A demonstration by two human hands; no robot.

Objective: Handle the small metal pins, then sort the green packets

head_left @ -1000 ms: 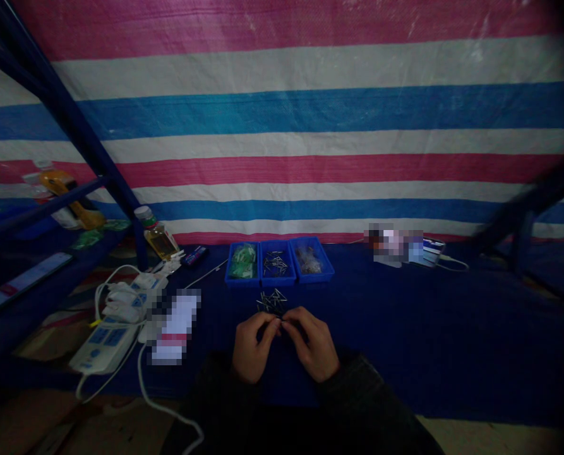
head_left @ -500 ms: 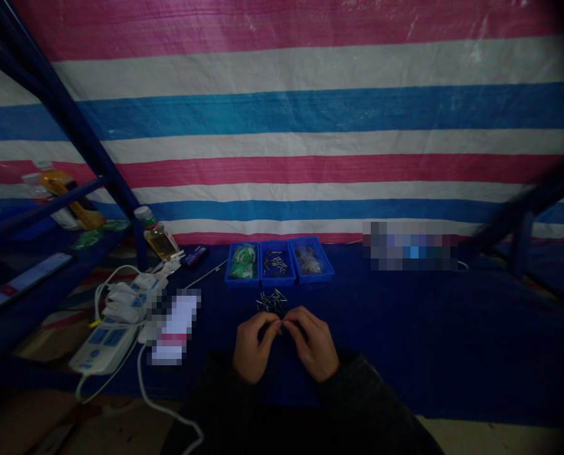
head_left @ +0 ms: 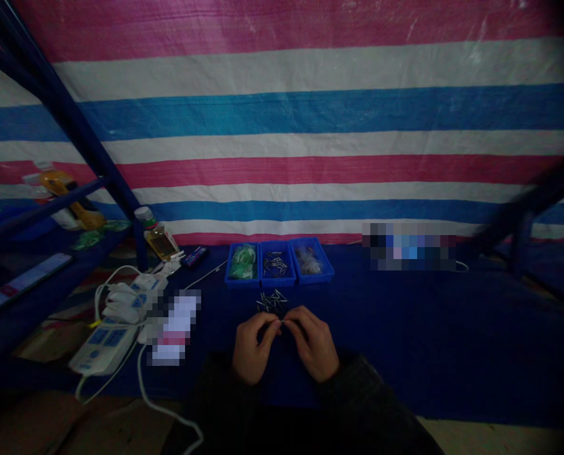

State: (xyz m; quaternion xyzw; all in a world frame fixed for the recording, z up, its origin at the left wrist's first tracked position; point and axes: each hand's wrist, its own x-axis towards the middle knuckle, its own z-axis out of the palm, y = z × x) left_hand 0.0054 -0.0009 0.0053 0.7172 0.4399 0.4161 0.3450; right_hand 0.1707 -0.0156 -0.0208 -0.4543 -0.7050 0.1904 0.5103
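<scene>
My left hand (head_left: 254,347) and my right hand (head_left: 314,344) meet over the blue table, each with thumb and forefinger pinched. Between the fingertips is something tiny that I cannot make out. Just beyond them lies a loose pile of thin, dark metal pins (head_left: 272,299). Behind the pile stand three small blue trays in a row. The left tray (head_left: 242,284) holds green pieces (head_left: 244,261), the middle tray (head_left: 278,281) holds similar metal pins (head_left: 275,263), and the right tray (head_left: 316,278) holds small clear pieces (head_left: 309,260).
To the left are a white power strip (head_left: 104,346) with plugs and cables, a blurred-out phone (head_left: 175,328) and a drink bottle (head_left: 157,235). A blurred-out object (head_left: 410,248) sits at the back right. Blue metal frame bars (head_left: 80,126) rise on both sides before a striped sheet (head_left: 310,114).
Both hands keep the same pinched pose at almost the same spot. A small pale glint now shows between the fingertips.
</scene>
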